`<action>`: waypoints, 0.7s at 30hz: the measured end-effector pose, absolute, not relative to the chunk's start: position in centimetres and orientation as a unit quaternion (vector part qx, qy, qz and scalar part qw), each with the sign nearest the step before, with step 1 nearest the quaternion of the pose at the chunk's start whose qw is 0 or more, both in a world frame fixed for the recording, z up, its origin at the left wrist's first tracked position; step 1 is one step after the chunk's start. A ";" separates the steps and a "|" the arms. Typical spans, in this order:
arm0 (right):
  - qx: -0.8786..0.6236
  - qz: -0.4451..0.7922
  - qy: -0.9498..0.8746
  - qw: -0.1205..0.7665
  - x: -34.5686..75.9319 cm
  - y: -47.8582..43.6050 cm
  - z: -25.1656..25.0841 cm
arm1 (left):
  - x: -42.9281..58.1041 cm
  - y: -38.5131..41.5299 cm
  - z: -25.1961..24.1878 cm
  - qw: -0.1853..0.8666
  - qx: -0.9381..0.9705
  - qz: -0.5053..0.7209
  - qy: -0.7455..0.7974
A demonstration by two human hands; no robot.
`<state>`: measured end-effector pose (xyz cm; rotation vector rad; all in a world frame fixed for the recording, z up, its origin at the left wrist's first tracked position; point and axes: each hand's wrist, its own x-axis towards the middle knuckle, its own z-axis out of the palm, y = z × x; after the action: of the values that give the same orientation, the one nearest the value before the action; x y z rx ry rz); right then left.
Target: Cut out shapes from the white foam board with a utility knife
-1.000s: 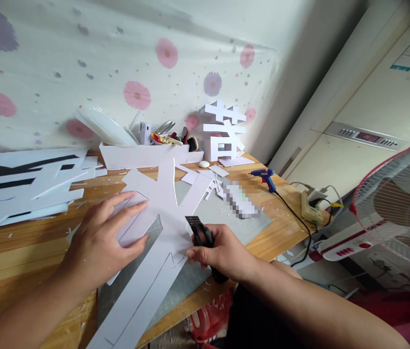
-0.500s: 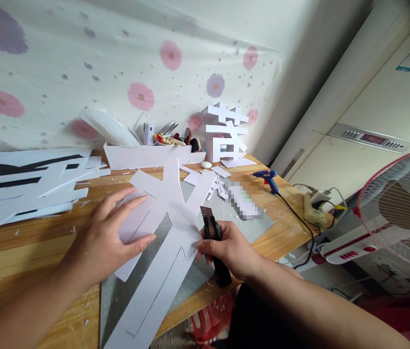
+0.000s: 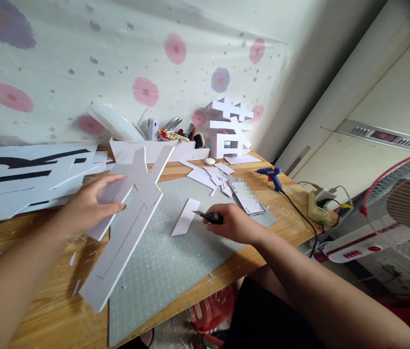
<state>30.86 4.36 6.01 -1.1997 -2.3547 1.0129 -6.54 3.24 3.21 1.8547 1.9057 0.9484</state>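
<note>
My left hand (image 3: 86, 206) grips a large white foam-board cutout (image 3: 132, 213), lifted and tilted over the left edge of the grey cutting mat (image 3: 168, 261). In my right hand (image 3: 232, 224) is a black utility knife (image 3: 208, 216), its blade pointing left just above the mat. A small white offcut strip (image 3: 185, 216) lies on the mat right beside the blade tip.
White foam boards with black strokes (image 3: 26, 179) lie at left. At the back stand a white tray of tools (image 3: 154, 148) and an upright white character (image 3: 231, 130). A blue glue gun (image 3: 270, 174), a power strip (image 3: 316, 208) and scraps (image 3: 208, 177) sit right. A fan (image 3: 401, 213) stands beside the table.
My left hand has lifted the cutout and swung it left off the mat. A strip has come free and stays on the mat. My right hand lowered the knife flat.
</note>
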 end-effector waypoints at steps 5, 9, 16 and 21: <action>-0.292 0.170 -0.940 0.034 28.0 4.8 6.0 | -8.0 3.7 2.2 0.117 0.701 0.316 0.628; -0.267 0.112 -0.956 -0.045 26.1 4.4 5.1 | -8.3 3.4 0.6 0.046 0.754 0.281 0.592; -0.328 0.076 -0.941 -0.041 29.2 7.1 5.1 | -7.8 2.9 -0.7 0.037 0.788 0.242 0.565; -0.410 0.086 -0.908 -0.002 32.0 7.9 5.4 | -6.1 1.8 -1.2 0.036 0.815 0.205 0.540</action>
<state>32.04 7.93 5.40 -1.2894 -2.8564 0.2691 -6.14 1.82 -1.20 2.5044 1.6583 0.6308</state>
